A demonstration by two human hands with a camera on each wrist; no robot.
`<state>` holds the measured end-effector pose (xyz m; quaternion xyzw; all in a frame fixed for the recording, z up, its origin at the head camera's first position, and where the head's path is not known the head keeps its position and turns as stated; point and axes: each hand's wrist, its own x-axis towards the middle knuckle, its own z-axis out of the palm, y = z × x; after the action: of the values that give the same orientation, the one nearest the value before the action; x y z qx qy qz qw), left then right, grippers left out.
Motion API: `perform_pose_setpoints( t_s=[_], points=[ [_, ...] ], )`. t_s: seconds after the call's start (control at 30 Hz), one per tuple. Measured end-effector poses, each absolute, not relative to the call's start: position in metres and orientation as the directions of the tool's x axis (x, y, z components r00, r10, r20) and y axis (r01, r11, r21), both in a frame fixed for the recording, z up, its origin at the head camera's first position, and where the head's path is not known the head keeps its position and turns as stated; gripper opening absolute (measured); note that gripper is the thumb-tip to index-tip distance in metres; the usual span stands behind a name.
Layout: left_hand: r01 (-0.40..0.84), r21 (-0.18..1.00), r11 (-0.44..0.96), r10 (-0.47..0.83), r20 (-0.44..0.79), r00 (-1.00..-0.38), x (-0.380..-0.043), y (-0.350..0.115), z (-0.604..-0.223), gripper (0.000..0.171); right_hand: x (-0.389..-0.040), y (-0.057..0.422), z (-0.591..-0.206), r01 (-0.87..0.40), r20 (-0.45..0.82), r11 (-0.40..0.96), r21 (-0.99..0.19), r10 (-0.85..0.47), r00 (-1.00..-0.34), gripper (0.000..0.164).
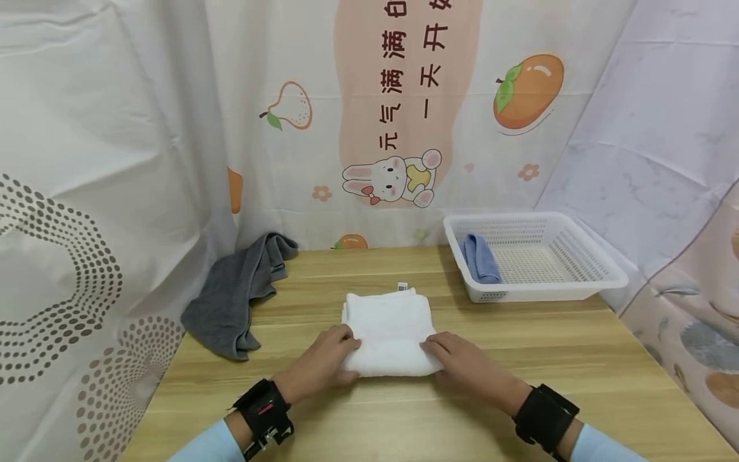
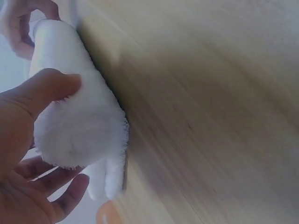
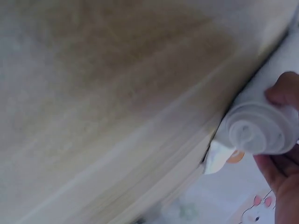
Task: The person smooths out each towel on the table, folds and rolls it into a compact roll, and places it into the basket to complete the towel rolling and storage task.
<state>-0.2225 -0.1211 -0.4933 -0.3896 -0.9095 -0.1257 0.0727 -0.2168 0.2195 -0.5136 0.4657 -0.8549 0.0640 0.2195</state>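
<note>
A white towel (image 1: 389, 330) lies on the table in front of me, folded into a compact piece with a small tag (image 1: 402, 286) at its far edge. My left hand (image 1: 325, 360) grips its near left corner, thumb (image 2: 60, 86) on top and the other fingers around the far side. At the near right corner, my right hand (image 1: 464, 366) holds it in the same way. In the right wrist view the end of the towel (image 3: 254, 130) shows curled layers, like a roll. Some fingertips are hidden by the cloth.
A crumpled grey towel (image 1: 231, 295) lies at the left by the curtain (image 1: 138, 128). At the back right stands a white perforated basket (image 1: 543, 292) with a folded blue cloth (image 1: 481, 260) at its left end. The wooden table (image 1: 369, 430) runs beneath everything.
</note>
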Motion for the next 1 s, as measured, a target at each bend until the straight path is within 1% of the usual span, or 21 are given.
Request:
perform_pose_setpoints(
  t_s=[0.1,0.17,0.23,0.27,0.4,0.47,0.53,0.63,0.7,0.83,0.93,1.0],
  points=[
    [0.731,0.232,0.642,0.703,0.205,-0.681,-0.228,-0.124,-0.492,0.046,-0.222,0.221,-0.509,-0.811,0.398,0.584,-0.040,-0.735,-0.549,0.056],
    [0.719,0.284,0.634,0.706,0.166,-0.688,-0.231,-0.126,-0.491,0.043,-0.226,0.221,-0.505,-0.785,0.357,0.602,-0.148,-0.707,-0.610,0.049],
    [0.694,0.353,0.628,0.699,0.135,-0.702,-0.234,-0.129,-0.490,0.043,-0.230,0.221,-0.499,-0.747,0.305,0.603,-0.280,-0.682,-0.665,0.043],
    [0.669,0.395,0.629,0.687,0.120,-0.717,-0.235,-0.130,-0.490,0.043,-0.232,0.221,-0.497,-0.733,0.292,0.587,-0.342,-0.676,-0.677,0.040],
    [0.553,0.575,0.603,0.626,0.088,-0.775,-0.239,-0.134,-0.494,0.042,-0.242,0.226,-0.493,-0.661,0.223,0.536,-0.526,-0.663,-0.715,0.034],
    [0.504,0.640,0.580,0.607,0.073,-0.791,-0.241,-0.135,-0.496,0.037,-0.246,0.230,-0.493,-0.600,0.173,0.530,-0.599,-0.646,-0.743,0.031],
    [0.468,0.681,0.563,0.599,0.055,-0.799,-0.242,-0.135,-0.497,0.034,-0.248,0.233,-0.494,-0.509,0.101,0.541,-0.670,-0.613,-0.784,0.027],
    [0.437,0.714,0.547,0.592,0.039,-0.805,-0.244,-0.134,-0.497,0.032,-0.251,0.237,-0.494,-0.346,-0.017,0.535,-0.771,-0.560,-0.828,0.027],
    [0.407,0.730,0.550,0.576,0.022,-0.817,-0.245,-0.132,-0.497,0.030,-0.252,0.238,-0.493,-0.257,-0.076,0.513,-0.819,-0.541,-0.838,0.030],
    [0.374,0.724,0.579,0.520,0.025,-0.854,-0.244,-0.130,-0.496,0.021,-0.253,0.236,-0.490,-0.163,-0.131,0.459,-0.874,-0.544,-0.829,0.033],
    [0.433,0.667,0.607,0.492,0.113,-0.863,-0.240,-0.127,-0.494,0.013,-0.252,0.234,-0.489,-0.136,-0.142,0.435,-0.890,-0.549,-0.824,0.032],
    [0.501,0.594,0.630,0.490,0.197,-0.849,-0.237,-0.125,-0.492,0.011,-0.251,0.232,-0.489,-0.129,-0.138,0.420,-0.898,-0.548,-0.825,0.030]
  ],
)
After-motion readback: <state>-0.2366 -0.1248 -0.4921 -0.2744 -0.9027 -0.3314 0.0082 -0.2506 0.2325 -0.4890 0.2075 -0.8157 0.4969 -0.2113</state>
